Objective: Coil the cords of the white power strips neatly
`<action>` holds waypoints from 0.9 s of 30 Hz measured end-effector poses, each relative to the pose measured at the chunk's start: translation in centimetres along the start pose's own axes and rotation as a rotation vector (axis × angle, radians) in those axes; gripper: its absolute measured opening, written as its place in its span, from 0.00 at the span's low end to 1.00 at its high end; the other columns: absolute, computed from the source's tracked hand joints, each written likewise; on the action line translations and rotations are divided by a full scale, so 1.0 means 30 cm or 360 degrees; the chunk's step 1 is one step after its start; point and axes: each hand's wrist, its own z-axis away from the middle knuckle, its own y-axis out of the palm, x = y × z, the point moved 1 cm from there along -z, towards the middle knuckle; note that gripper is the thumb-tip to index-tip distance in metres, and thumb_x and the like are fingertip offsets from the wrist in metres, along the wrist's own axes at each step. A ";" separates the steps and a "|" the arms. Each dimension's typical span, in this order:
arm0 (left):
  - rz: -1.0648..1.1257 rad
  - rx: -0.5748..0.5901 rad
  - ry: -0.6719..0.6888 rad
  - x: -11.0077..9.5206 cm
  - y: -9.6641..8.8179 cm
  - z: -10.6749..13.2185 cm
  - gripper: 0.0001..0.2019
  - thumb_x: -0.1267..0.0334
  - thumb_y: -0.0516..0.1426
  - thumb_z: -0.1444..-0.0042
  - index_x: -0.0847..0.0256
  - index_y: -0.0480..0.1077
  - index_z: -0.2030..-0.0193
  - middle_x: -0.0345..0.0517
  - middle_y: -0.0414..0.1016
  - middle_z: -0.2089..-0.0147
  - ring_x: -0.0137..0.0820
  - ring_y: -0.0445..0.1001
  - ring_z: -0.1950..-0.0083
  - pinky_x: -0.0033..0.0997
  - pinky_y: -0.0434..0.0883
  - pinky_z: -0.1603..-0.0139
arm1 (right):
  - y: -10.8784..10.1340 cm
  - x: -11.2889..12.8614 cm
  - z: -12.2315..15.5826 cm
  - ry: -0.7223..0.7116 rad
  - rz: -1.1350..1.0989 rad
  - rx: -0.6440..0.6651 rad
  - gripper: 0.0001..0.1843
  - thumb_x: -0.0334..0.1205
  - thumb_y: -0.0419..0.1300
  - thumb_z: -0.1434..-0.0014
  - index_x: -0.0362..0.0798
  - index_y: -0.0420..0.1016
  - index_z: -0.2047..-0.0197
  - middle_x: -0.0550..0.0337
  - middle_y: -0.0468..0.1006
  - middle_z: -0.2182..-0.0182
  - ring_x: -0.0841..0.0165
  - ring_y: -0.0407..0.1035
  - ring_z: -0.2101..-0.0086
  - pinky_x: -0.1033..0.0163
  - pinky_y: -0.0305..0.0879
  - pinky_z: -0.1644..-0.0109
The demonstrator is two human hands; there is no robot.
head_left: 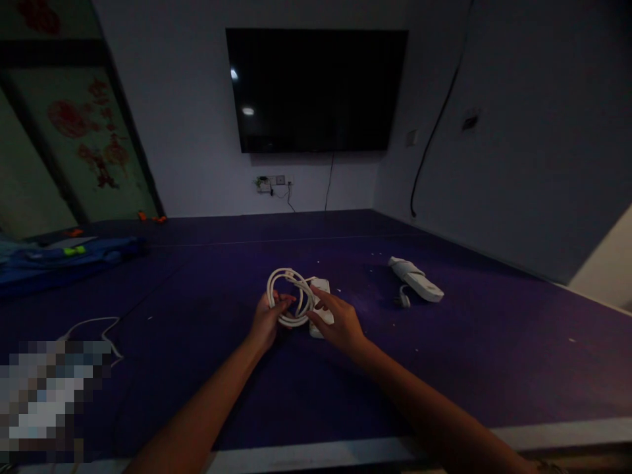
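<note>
A white power cord [272,280], wound into a round coil of several loops, is held up between both hands. My left hand [266,319] is closed around the coil's left side, thumb over the loops. On the right side, my right hand [342,320] pinches the loops between thumb and fingers. Behind the right fingers lies a white power strip [320,285] on the purple surface, partly hidden by that hand. Farther right rests a second white power strip [427,288] with its cord wrapped about it and its plug [404,299] beside it.
The purple surface [237,382] has a pale front edge [306,455]. Blue cloth [99,253] lies at the left, with a thin white cable [93,320] nearer me, beside a blurred-out patch. On the back wall hangs a television [320,92] above sockets [280,180]. A black cable [439,118] hangs down the right wall.
</note>
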 end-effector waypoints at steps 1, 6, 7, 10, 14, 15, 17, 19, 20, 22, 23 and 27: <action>0.0028 0.0001 -0.0020 -0.002 -0.001 0.000 0.23 0.60 0.66 0.64 0.58 0.56 0.66 0.40 0.76 0.68 0.24 0.68 0.84 0.23 0.64 0.85 | -0.001 -0.004 0.000 -0.0001 -0.0003 0.0006 0.24 0.39 0.55 0.42 0.51 0.61 0.41 0.54 0.78 0.60 0.67 0.73 0.67 0.62 0.71 0.60; 0.0067 -0.0020 -0.0102 -0.003 -0.006 -0.005 0.21 0.60 0.63 0.60 0.57 0.54 0.65 0.39 0.76 0.71 0.26 0.68 0.86 0.23 0.63 0.86 | 0.017 -0.023 0.001 0.0082 -0.0015 -0.0006 0.23 0.32 0.48 0.40 0.52 0.63 0.42 0.54 0.77 0.57 0.66 0.73 0.61 0.61 0.71 0.57; 0.0064 -0.0026 -0.0105 -0.003 -0.006 -0.006 0.21 0.61 0.63 0.60 0.57 0.54 0.65 0.39 0.75 0.71 0.26 0.68 0.86 0.23 0.63 0.86 | 0.023 -0.030 0.002 0.0145 0.0002 -0.0004 0.24 0.32 0.50 0.42 0.52 0.62 0.42 0.54 0.77 0.57 0.67 0.73 0.62 0.61 0.71 0.58; 0.0056 -0.0006 -0.0107 -0.003 -0.002 -0.007 0.19 0.62 0.62 0.58 0.57 0.54 0.65 0.38 0.75 0.72 0.26 0.68 0.86 0.24 0.64 0.86 | 0.040 -0.056 0.009 0.0360 0.0074 0.0032 0.28 0.35 0.55 0.46 0.51 0.61 0.41 0.53 0.76 0.56 0.65 0.73 0.63 0.59 0.71 0.60; 0.0044 0.0083 -0.0126 -0.001 0.000 -0.005 0.18 0.63 0.61 0.56 0.57 0.53 0.66 0.37 0.74 0.73 0.26 0.69 0.85 0.24 0.66 0.86 | 0.051 -0.075 0.015 0.0558 0.0029 0.0165 0.31 0.37 0.57 0.47 0.49 0.58 0.39 0.52 0.77 0.57 0.64 0.74 0.66 0.61 0.70 0.64; 0.0033 0.0114 -0.0138 0.001 0.000 -0.004 0.17 0.62 0.61 0.55 0.57 0.53 0.65 0.37 0.74 0.73 0.27 0.69 0.85 0.24 0.66 0.86 | 0.052 -0.075 0.015 0.0586 -0.0017 0.0205 0.31 0.37 0.56 0.46 0.49 0.58 0.39 0.53 0.78 0.58 0.65 0.74 0.68 0.62 0.70 0.66; -0.0004 0.0190 -0.0174 0.006 0.001 -0.001 0.17 0.61 0.60 0.54 0.57 0.54 0.64 0.37 0.74 0.73 0.27 0.69 0.85 0.25 0.67 0.86 | 0.053 -0.071 0.013 0.0620 -0.0121 0.0255 0.30 0.39 0.56 0.45 0.49 0.57 0.39 0.55 0.79 0.62 0.66 0.74 0.71 0.65 0.68 0.69; -0.0049 0.0268 -0.0219 0.012 0.005 0.004 0.17 0.60 0.60 0.53 0.57 0.54 0.64 0.38 0.74 0.72 0.28 0.70 0.85 0.25 0.67 0.86 | 0.053 -0.068 0.010 0.0627 -0.0226 0.0290 0.29 0.41 0.56 0.44 0.48 0.57 0.39 0.56 0.80 0.64 0.66 0.74 0.71 0.65 0.67 0.68; -0.0069 0.0299 -0.0237 0.014 0.008 0.006 0.17 0.59 0.60 0.53 0.57 0.54 0.63 0.38 0.74 0.72 0.28 0.70 0.85 0.25 0.67 0.86 | 0.052 -0.068 0.009 0.0628 -0.0270 0.0314 0.30 0.41 0.56 0.44 0.48 0.57 0.39 0.56 0.79 0.65 0.66 0.74 0.70 0.65 0.67 0.68; -0.0095 0.0351 -0.0258 0.015 0.013 0.011 0.18 0.59 0.60 0.53 0.58 0.54 0.64 0.39 0.75 0.72 0.27 0.70 0.85 0.24 0.67 0.86 | 0.052 -0.073 0.009 0.0634 -0.0317 0.0383 0.32 0.39 0.57 0.45 0.46 0.55 0.38 0.56 0.79 0.66 0.66 0.73 0.70 0.65 0.66 0.67; -0.0105 0.0376 -0.0260 0.014 0.016 0.014 0.18 0.58 0.60 0.53 0.58 0.54 0.64 0.39 0.75 0.72 0.27 0.70 0.85 0.24 0.67 0.85 | 0.051 -0.078 0.010 0.0644 -0.0318 0.0414 0.33 0.38 0.57 0.46 0.46 0.55 0.38 0.56 0.78 0.66 0.66 0.73 0.70 0.65 0.66 0.67; -0.0150 0.0451 -0.0238 0.007 0.022 0.020 0.18 0.55 0.60 0.52 0.58 0.54 0.64 0.39 0.75 0.72 0.27 0.70 0.84 0.23 0.67 0.85 | 0.049 -0.094 0.012 0.0676 -0.0383 0.0392 0.37 0.32 0.59 0.51 0.46 0.53 0.37 0.57 0.76 0.68 0.68 0.70 0.71 0.65 0.65 0.66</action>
